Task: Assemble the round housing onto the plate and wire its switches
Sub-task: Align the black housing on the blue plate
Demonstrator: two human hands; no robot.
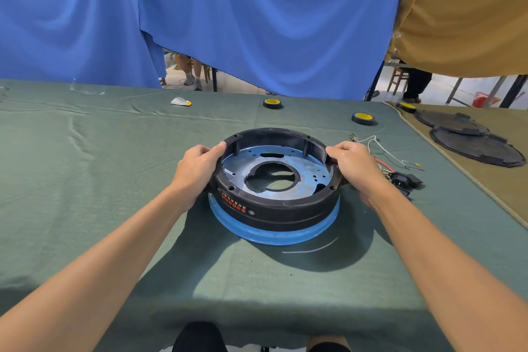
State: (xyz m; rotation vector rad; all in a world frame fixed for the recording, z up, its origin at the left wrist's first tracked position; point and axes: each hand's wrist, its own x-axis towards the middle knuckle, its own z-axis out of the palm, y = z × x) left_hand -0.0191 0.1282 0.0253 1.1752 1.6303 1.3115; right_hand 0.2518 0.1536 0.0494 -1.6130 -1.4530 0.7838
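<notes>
Middle of the frame: the round black housing [274, 208] sat on top of the blue plate [274, 234], whose rim stuck out all around the near side. Couldn't tell if it was fully seated or just resting there. Looking down into the housing ring, the only thing in it was the plate's blue-filmed face, with a big round hole in the middle and a scatter of small holes around it. There was a label with red and white characters on the near outer wall.

Both hands were on it. The left hand [197, 168] gripped the left wall, thumb hooked over the top rim and fingers curled round the outside. The right hand [354, 166] did the same on the right wall.

Just right of the housing, a tangle of white and red wires [383, 151] lay on the green cloth of the bench [85, 180], with a black switch block [405, 180] at the near end, touching nothing but cloth.

Further back were two rolls of black tape with yellow cores [272, 103] [363, 118], and a small white-and-yellow thing [181, 101] left of them. At the right edge, two black round covers [474, 146] overlapped on a tan cloth. A blue curtain [257, 23] hung behind.
</notes>
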